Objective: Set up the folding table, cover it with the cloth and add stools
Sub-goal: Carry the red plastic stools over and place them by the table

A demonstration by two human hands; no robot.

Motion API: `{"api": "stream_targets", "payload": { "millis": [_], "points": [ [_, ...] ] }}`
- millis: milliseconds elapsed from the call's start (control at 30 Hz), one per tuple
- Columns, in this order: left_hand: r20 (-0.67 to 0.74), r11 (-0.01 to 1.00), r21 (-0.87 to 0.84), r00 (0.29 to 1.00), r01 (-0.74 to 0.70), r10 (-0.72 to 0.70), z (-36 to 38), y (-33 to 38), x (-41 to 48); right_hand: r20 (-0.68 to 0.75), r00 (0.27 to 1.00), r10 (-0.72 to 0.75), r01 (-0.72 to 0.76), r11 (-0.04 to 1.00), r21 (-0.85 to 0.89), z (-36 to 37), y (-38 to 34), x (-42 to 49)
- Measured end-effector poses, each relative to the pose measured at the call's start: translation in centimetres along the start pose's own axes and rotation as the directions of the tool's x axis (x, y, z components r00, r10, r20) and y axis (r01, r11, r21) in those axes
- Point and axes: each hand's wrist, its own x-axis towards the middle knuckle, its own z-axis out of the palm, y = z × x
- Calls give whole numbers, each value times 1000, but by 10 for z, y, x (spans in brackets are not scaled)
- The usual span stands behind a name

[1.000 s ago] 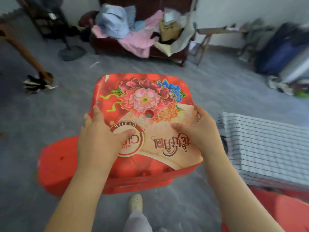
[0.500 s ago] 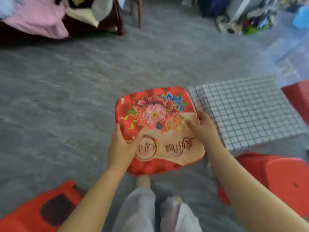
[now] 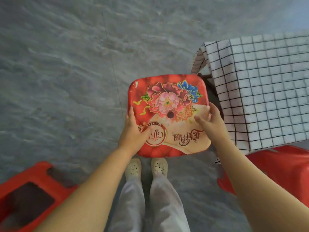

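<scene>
A red plastic stool (image 3: 168, 104) with a flower print and a small hole in its seat is in front of me, just left of the table. My left hand (image 3: 133, 131) grips its left edge, thumb on the seat. My right hand (image 3: 210, 123) grips its right edge, thumb lying on top. The low table is covered by a white cloth with a black grid (image 3: 260, 91), at the right. Whether the stool's legs touch the floor is hidden.
A second red stool (image 3: 282, 169) stands at the lower right, beside the table's near edge. Another red stool (image 3: 25, 195) lies at the lower left. My feet in pale clogs (image 3: 145, 168) are just behind the held stool. Grey floor stretches to the left and far side.
The stool has come down and over to the right, from above a stacked red stool to the table's left corner. My view has tilted down to the floor. Both hands kept their grip.
</scene>
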Motion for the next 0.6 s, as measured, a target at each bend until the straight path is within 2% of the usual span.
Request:
{"api": "stream_targets", "payload": {
  "millis": [267, 333, 433, 500, 600],
  "points": [
    [-49, 997, 70, 999, 19, -16, 30, -20, 9, 1, 1000, 6, -6, 1000, -30, 18, 29, 12],
    [-38, 997, 80, 999, 16, -13, 28, -23, 8, -23, 1000, -13, 11, 996, -92, 23, 28, 11],
    [-64, 995, 100, 998, 29, -23, 20, -31, 2, -108, 990, -90, 60, 964, -258, 36, 14, 2],
    [-113, 994, 100, 993, 47, -36, 6, -37, -6, -132, 971, -197, 143, 930, -338, 48, -5, -9],
    [-206, 992, 114, 978, 55, -30, -26, -58, -20, -42, 928, -371, 315, 838, -446, 79, -42, -32]
  ]
}}
